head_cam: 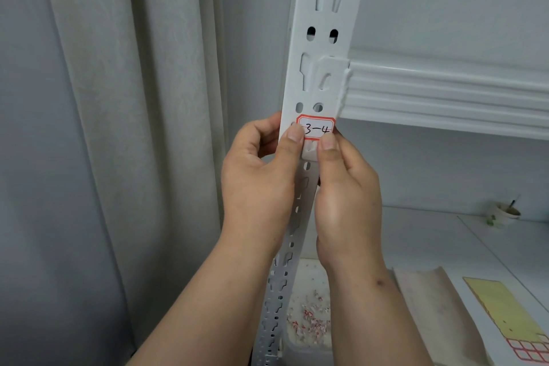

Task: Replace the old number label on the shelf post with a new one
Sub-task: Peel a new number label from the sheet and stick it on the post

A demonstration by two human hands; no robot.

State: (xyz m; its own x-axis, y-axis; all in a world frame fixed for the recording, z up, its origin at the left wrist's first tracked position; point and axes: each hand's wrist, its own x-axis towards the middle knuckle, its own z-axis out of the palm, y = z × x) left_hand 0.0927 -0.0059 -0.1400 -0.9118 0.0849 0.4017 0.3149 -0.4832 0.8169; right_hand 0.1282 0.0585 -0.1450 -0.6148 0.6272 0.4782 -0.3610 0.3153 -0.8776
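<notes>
Standing upright between the two raised hands, the white shelf post [322,38] ran past both palms and on above the fingertips, its long axis vertical. A shelf beam [445,92] branched off it up and to the right of the right hand [346,202]. The left hand [258,184] was curled round the post's left edge, fingers behind and thumb in front. The right hand mirrored it on the right edge. Both thumb tips pressed on the number label [315,128], a red-bordered sticker reading 3-4 that lay flat on the post face just above the thumbs, its long axis horizontal, across the post. The left thumb covered its lower left corner and the right thumb its lower right, so neither hand was nearer.

Judging by the crisp writing, this was probably the new label being smoothed down, and a crooked set was the risk.

Below the wrists a white tray [306,348] held red-and-white paper scraps [312,321]. Lower right of the right forearm lay a label sheet [505,312]. Farther right stood a paper cup [503,214]; what it held could not be made out.
</notes>
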